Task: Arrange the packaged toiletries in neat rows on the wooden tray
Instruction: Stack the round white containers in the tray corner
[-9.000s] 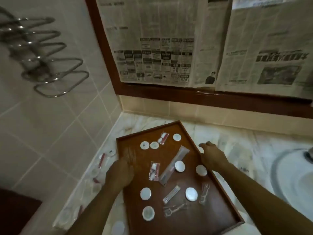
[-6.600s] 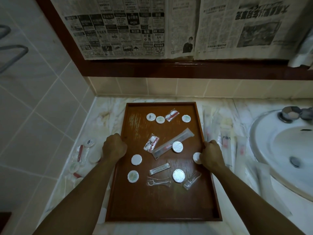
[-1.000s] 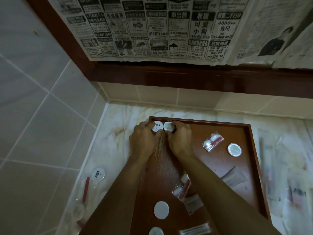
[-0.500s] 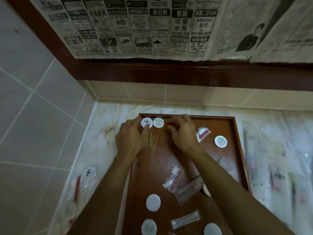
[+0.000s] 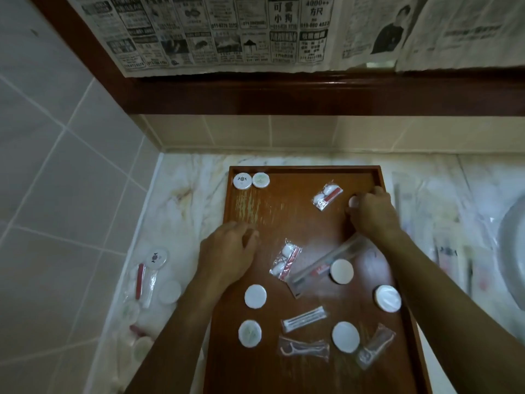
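The wooden tray [image 5: 301, 211] holds eight round packets, two floss packs, two cotton packs.

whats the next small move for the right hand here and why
Probably carry the round white packet that the right hand is closing on over to the tray's far left corner, setting it beside the two round packets already lined up there. That pair looks like the start of a row, while the other items on the wooden tray lie scattered.

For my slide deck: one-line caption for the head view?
Two round packets lined up in the wooden tray corner; right hand picks up another.
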